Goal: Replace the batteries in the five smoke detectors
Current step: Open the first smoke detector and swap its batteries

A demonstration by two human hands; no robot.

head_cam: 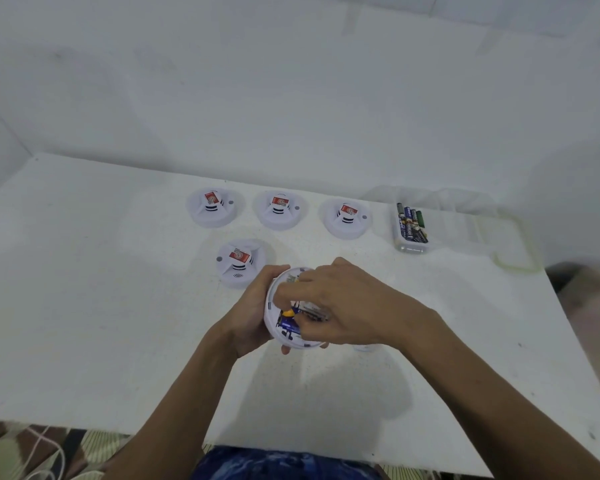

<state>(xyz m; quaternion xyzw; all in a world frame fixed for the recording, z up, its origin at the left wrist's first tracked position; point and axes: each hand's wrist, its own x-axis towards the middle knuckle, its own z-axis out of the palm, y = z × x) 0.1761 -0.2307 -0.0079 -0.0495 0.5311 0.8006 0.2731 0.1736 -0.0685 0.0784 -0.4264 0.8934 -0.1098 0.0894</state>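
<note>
My left hand [248, 317] grips an opened white smoke detector [284, 332] from its left side, back facing up, above the table's middle. Inside it show a blue battery and yellow and black parts. My right hand [340, 303] reaches over the detector and pinches a silver-ended battery [312, 310] lying in its compartment. Three closed detectors stand in a back row [215, 206], [280, 209], [346, 218], each with a red label. A fourth detector [240, 263] sits just left of my hands.
A clear plastic box [411, 249] holding several batteries [411, 223] stands at the back right, its clear lid [506, 244] lying beside it. A small white piece [364, 348] lies under my right wrist. The white table [84, 289] meets a wall behind; cables hang below its front edge.
</note>
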